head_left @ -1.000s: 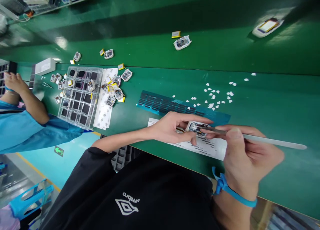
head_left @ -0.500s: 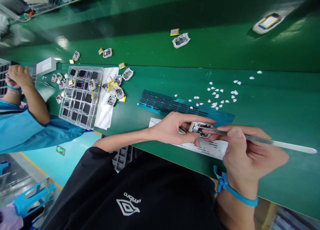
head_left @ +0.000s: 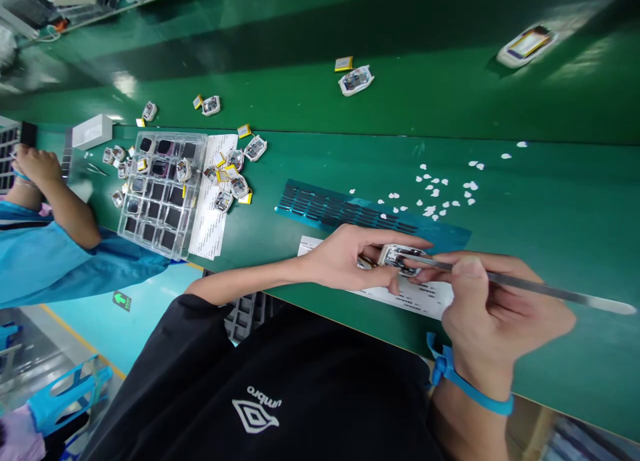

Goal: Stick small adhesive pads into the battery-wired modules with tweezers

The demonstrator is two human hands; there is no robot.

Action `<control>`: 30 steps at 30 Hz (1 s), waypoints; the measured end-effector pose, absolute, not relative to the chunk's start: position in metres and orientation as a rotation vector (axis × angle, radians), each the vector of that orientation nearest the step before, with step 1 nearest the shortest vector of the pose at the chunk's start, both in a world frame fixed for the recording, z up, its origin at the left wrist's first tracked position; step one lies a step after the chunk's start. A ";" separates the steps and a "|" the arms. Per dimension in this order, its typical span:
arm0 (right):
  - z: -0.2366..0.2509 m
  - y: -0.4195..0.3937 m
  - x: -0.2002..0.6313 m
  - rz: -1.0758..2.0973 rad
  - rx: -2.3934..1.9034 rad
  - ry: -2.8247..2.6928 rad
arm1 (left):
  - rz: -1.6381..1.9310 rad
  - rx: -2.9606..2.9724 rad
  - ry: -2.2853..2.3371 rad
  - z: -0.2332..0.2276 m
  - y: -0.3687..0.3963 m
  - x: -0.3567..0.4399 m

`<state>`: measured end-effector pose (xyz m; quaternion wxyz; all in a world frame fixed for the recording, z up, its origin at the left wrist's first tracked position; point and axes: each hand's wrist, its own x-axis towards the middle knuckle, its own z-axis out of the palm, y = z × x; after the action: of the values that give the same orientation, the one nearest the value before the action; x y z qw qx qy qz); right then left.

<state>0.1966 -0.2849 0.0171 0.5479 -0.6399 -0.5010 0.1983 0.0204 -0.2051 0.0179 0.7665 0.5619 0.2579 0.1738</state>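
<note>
Over the last second almost nothing has moved: the left hand still pinches a small white device between thumb and curled fingers, just right of the frame's centre, and the right hand still keeps its closed grip on long metal tweezers, whose tips rest on the open face of the device. The only differences are a slight drift of the view and a small tilt of the tweezers' far end, so the work looks to be a fine, steady placement or adjustment inside the device, not a move from one part to another. The device is held just above a white printed sheet lying on the green bench. Beyond it a blue strip lies flat, with white scraps scattered to its upper right. In the upper left of the frame stands a clear tray of dark square parts, with loose small devices beside it, and more lie further up the bench. At the far left edge another person in a blue sleeve works at the same bench. A blue wristband circles the right wrist.
</note>
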 end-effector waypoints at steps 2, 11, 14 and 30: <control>0.016 -0.286 0.196 0.454 -1.523 -1.197 | 0.364 1.188 0.579 0.017 -0.205 0.021; 0.010 -0.293 0.200 0.460 -1.528 -1.305 | 0.344 1.136 0.665 0.016 -0.205 0.022; 0.013 -0.292 0.207 0.360 -1.470 -1.179 | 0.389 1.203 0.649 0.016 -0.203 0.021; 0.008 -0.268 0.253 0.365 -1.557 -1.783 | 0.385 2.488 0.674 -0.001 -0.179 0.018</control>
<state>0.2527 -0.2684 0.0079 0.3648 -0.6054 -0.6931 0.1419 0.0176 -0.1792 -0.0014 0.2647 0.9206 0.2493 0.1424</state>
